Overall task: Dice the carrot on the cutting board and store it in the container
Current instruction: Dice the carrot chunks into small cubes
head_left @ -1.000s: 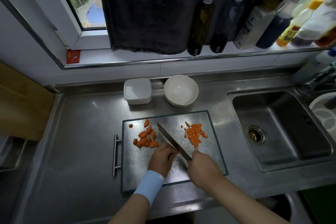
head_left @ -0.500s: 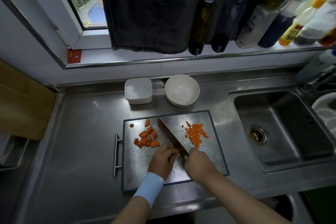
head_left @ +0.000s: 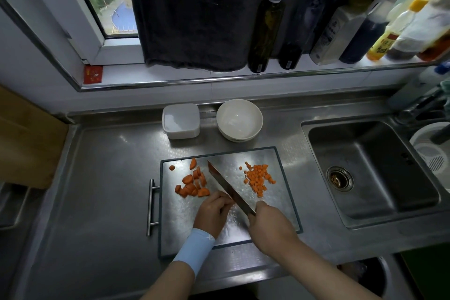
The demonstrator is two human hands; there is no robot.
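steel surface [head_left: 109,190] with the cutting board [head_left: 180,221] in the middle. right hand [head_left: 270,226] has its grip wrapped round the knife [head_left: 229,187]; left hand [head_left: 214,212] curls against the blade, can't tell if that grip pinches anything. carrot chunks [head_left: 192,185] left of the blade, diced carrot [head_left: 259,178] right, container [head_left: 181,120] just past the far edge.

Grey stainless-steel kitchen counter [head_left: 104,178]. At mid-front, a rectangular steel cutting board [head_left: 185,221] with dark rim and bar handle on its left. Behind it, near the back edge, a white square plastic container [head_left: 181,120], and just right of that a white round ceramic bowl [head_left: 239,119]. Sunken steel sink [head_left: 365,153] at right.
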